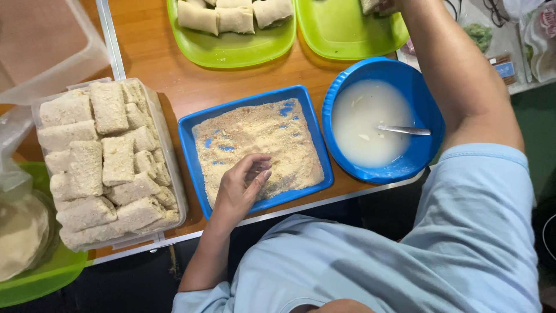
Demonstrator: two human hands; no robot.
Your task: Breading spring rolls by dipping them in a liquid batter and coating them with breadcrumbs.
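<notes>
On the wooden desk (162, 64), before the person in the pale blue shirt, sits a shallow rectangular blue plastic tray (191, 124) spread with dry golden-beige breadcrumbs (260, 145), patches of blue base showing through. Left hand (240, 188): rests in the near edge of the crumbs, fingers (260, 171) loosely curled and partly bent inward, holding nothing that can be made out. Right hand (379, 6): reaches to the far green plastic plate (347, 35), mostly cut off by the frame edge; whether its fingers grip anything cannot be told. Crumbs appear light, loose and powdery, likely to scatter and cling to damp skin; best pinched or scooped from the thicker middle. Adjacent: round blue plastic bowl (425, 104) of thin whitish batter with a metal spoon (405, 130); clear plastic container (168, 150) packed with crumb-coated rolls (104, 162); second green plate (231, 52) bearing pale uncoated rolls (231, 14), soft and probably easily torn.
</notes>
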